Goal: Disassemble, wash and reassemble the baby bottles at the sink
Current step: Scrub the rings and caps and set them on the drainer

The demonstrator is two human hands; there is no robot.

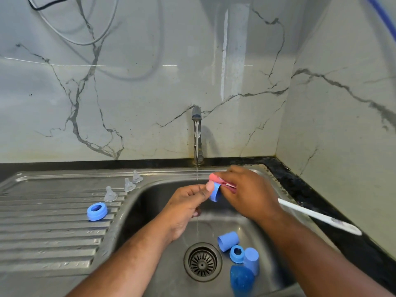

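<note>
Over the sink basin point(150, 202), my left hand point(188, 204) pinches a small blue bottle part point(215, 195). My right hand point(246, 191) grips a long white-handled brush point(317, 215) whose pink head point(215, 177) pokes through that blue part. A thin stream of water falls from the tap point(196, 133) just left of the hands. On the basin floor lie two blue caps point(228, 241) point(251, 259), a blue collar ring point(236, 252) and a blue bottle point(241, 279). On the drainboard point(42, 232) stand a blue collar ring point(96, 211) and three clear teats point(110, 194) point(129, 185) point(136, 176).
The drain strainer point(202, 262) sits in the basin floor left of the blue parts. A dark countertop point(317, 196) runs along the right of the sink. Marble-patterned walls close off the back and right. Cables point(85, 39) hang at the top left.
</note>
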